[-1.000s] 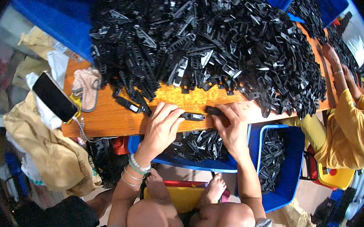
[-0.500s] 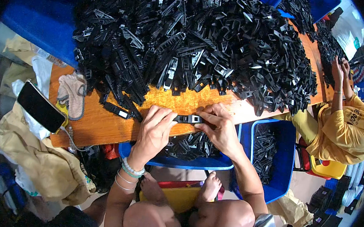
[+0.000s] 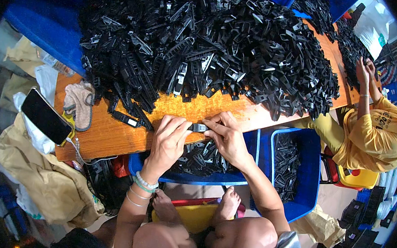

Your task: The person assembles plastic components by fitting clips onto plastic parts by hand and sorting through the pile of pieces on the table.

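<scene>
Between both hands, at the front edge of the wooden table, is a small black plastic buckle with a shiny top. The fingers of my left hand are closed on its left end, hiding that part. On its right end my right hand pinches with thumb and fingertips. Just beyond my hands rises a big heap of black plastic parts, long ridged strips to the left and looped clip-like pieces to the right. One loose black strip lies to the left of my left hand.
Under the table edge stands a blue bin of black parts, with another blue bin to its right. At left are a phone, a beige cloth and brown sacking. A person in yellow works at far right.
My hands have come closer together, the right moving a little left. Less of the buckle shows between them. The view has shifted slightly.
</scene>
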A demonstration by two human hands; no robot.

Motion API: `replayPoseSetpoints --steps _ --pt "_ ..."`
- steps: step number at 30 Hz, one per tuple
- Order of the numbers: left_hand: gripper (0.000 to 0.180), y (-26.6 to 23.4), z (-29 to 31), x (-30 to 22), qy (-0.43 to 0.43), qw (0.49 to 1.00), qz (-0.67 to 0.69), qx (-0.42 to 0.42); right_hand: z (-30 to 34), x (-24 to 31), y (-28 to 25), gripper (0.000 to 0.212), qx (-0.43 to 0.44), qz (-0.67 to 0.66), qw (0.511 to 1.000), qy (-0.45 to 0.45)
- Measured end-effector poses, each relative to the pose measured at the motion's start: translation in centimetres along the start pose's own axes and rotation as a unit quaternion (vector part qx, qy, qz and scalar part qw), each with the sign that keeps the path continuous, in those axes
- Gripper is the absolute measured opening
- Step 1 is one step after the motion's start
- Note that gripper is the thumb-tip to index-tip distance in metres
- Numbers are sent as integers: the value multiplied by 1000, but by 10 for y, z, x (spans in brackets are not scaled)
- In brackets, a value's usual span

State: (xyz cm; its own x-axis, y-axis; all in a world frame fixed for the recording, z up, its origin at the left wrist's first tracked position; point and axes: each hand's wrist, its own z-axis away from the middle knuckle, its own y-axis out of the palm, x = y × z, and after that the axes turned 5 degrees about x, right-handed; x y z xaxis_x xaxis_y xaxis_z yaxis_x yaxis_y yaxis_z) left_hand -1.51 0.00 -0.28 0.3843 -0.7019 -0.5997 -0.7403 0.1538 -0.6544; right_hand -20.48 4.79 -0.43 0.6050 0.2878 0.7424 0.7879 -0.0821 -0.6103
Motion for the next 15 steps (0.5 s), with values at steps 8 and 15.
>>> replayPoseSetpoints --steps 8,15 --pt "24 -25 -26 10 7 999 25 28 6 -2 -26 25 156 -41 987 -13" --pt "22 -16 -78 30 -34 961 -249 -112 -55 -30 -19 21 -67 288 952 -73"
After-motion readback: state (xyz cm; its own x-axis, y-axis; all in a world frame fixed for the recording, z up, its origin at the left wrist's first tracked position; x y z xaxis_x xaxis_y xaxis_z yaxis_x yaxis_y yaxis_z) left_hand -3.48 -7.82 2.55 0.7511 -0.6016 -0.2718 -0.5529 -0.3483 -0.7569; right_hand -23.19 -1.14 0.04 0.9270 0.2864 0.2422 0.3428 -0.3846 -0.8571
